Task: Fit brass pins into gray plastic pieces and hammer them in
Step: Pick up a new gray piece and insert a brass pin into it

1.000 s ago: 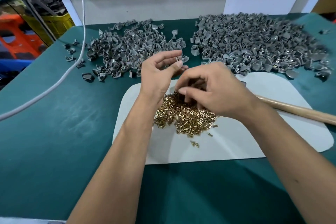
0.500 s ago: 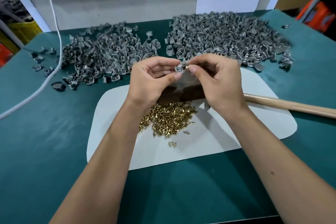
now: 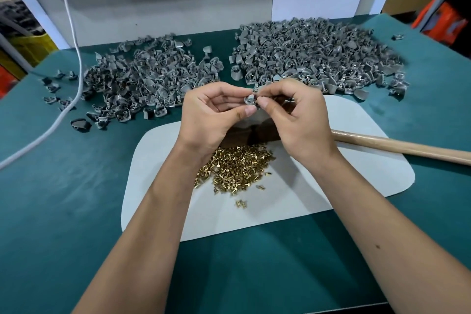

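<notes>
I see both hands raised a little above the white mat point(image 3: 318, 201), meeting in the middle. My left hand point(image 3: 211, 117) pinches one gray plastic piece point(image 3: 250, 99) between thumb and fingers, and my right hand point(image 3: 298, 120) has its thumb and forefinger closed at the edge of that piece, I think around a brass pin, but the pin itself is too small and too hidden for me to be sure. The loose brass pins point(image 3: 234, 171) lie in a heap on the mat just under my wrists, and the hammer handle point(image 3: 397, 146) rests to the right, its dark head mostly covered by the hands. The main risk, in my judgement, is that the pin goes in crooked or misses the hole, because the piece is tiny and held in the air without support; then the hammer blow could bend it or crack the plastic. A slipped pin would fall into the heap. A dropped piece could roll among the gray piles point(image 3: 316, 58) at the back of the table point(image 3: 63, 211), and done parts would mix with undone ones.
</notes>
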The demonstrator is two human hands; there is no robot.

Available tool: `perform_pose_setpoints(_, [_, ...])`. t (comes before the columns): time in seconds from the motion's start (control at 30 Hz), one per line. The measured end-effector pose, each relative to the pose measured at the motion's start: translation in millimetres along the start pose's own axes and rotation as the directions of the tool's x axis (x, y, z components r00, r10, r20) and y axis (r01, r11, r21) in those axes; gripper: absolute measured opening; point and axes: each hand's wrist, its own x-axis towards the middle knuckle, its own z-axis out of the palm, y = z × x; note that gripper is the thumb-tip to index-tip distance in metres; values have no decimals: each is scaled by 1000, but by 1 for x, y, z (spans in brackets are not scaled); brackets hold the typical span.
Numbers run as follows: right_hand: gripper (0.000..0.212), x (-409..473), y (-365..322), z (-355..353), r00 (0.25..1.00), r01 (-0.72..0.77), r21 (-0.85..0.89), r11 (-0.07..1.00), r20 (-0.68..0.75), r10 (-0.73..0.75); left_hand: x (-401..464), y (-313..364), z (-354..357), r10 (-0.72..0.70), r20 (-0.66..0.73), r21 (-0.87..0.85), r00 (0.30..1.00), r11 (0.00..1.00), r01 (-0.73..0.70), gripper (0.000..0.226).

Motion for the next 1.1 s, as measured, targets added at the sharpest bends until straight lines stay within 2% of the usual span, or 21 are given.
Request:
perform_pose_setpoints(0.23, [8,-2,-2,-2,996,89,-145,985,36,-85,0,2,-2,-39,-34,36,999,999,40,29])
perform_pose_setpoints(0.4, [3,-5,-3,-1,989,146,-244,959,42,-140,-1,4,-2,-60,-2,44,998,997,60,28])
perform_pose_setpoints(0.6, [5,-6,-4,3,986,169,-350,921,63,-157,-1,7,1,-20,3,170,1000,985,19,32])
perform_pose_setpoints(0.87, [5,0,1,-2,971,213,-320,923,172,-164,-2,9,1,-39,4,169,999,985,38,32])
perform_pose_setpoints(1.0, [5,-1,2,-1,968,224,-313,923,184,-172,-2,8,-1,-45,21,157,999,987,41,32])
perform_pose_setpoints(1.1, [6,-3,1,1,976,209,-322,923,132,-175,-2,7,1,-39,9,144,999,989,37,32])
